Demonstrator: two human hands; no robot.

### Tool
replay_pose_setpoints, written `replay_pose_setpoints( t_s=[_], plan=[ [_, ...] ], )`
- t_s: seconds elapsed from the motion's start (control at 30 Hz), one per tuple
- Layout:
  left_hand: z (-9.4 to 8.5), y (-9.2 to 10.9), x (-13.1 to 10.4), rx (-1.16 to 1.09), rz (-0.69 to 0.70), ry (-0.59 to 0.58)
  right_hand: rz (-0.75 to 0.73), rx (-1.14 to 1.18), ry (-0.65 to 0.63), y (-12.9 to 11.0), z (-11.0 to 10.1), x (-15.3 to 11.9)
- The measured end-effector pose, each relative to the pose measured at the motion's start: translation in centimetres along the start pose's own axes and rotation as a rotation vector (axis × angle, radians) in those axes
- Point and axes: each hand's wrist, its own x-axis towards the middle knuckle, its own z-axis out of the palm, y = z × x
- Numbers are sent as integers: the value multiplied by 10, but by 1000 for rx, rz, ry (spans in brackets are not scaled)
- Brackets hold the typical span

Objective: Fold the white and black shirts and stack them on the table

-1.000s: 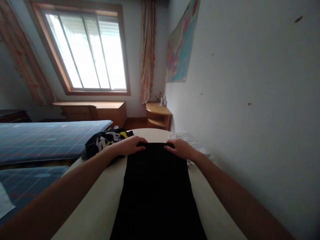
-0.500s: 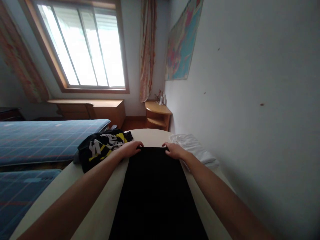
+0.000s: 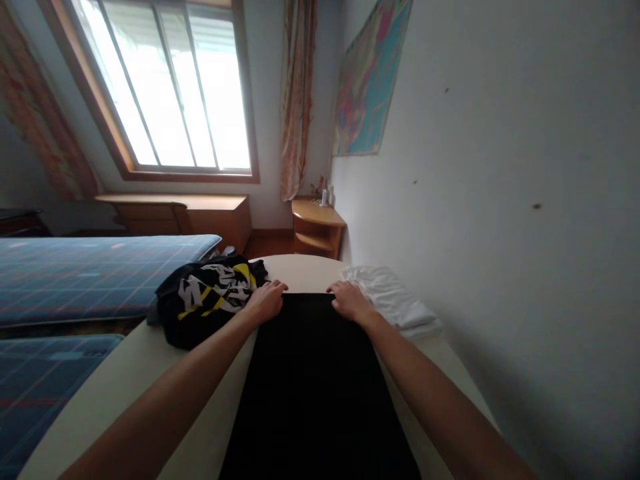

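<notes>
A long piece of black cloth [image 3: 320, 387] lies flat on the pale round-ended table [image 3: 300, 267], running from its far part toward me. What kind of garment it is, if any, I cannot tell. At the cloth's far left corner, my left hand [image 3: 269, 301] is closed on the edge with bent fingers. My right hand [image 3: 350, 301] grips the opposite far corner in the same way. Thumbs and some fingertips are partly hidden. Beside my left hand sits a crumpled black garment [image 3: 200, 307] with white and yellow print. White folded fabric [image 3: 395, 300] lies just beyond my right hand.
Blue plaid mattresses [image 3: 100, 273] stand along the left side. The white wall [image 3: 500, 267] runs close on the right, with a map [image 3: 367, 93] on it. Past the table are a wooden corner shelf [image 3: 317, 213], a desk [image 3: 215, 203] and a window [image 3: 175, 100].
Both hands stay at the cloth's far corners, their wrists a little more raised and fingers slightly shifted. The view has tipped slightly; the cloth lies much as before.
</notes>
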Motion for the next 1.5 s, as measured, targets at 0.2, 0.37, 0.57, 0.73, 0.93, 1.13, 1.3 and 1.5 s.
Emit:
replay_pose_setpoints(
  t_s=[0.2,0.37,0.57,0.73,0.93,1.13,1.3,1.5],
  plan=[
    [26,37,-20,-3,24,70,-62,9,51,-33,22,-25],
    [47,33,-23,-1,-75,16,33,44,-42,-24,37,-35],
    [46,33,-23,13,-73,33,50,57,-42,-15,33,-31],
    [34,44,-39,6,1,85,45,28,-33,-46,23,-51],
    [28,38,-75,-13,-4,58,-130,113,-143,-75,24,-98],
    [14,51,-137,-123,-59,85,-143,165,-140,-79,12,-132],
    [3,74,-204,-155,228,-85,-308,234,-231,-96,2,-186],
    [-7,83,-229,-88,289,-147,-271,201,-200,-104,2,-217]
  ],
)
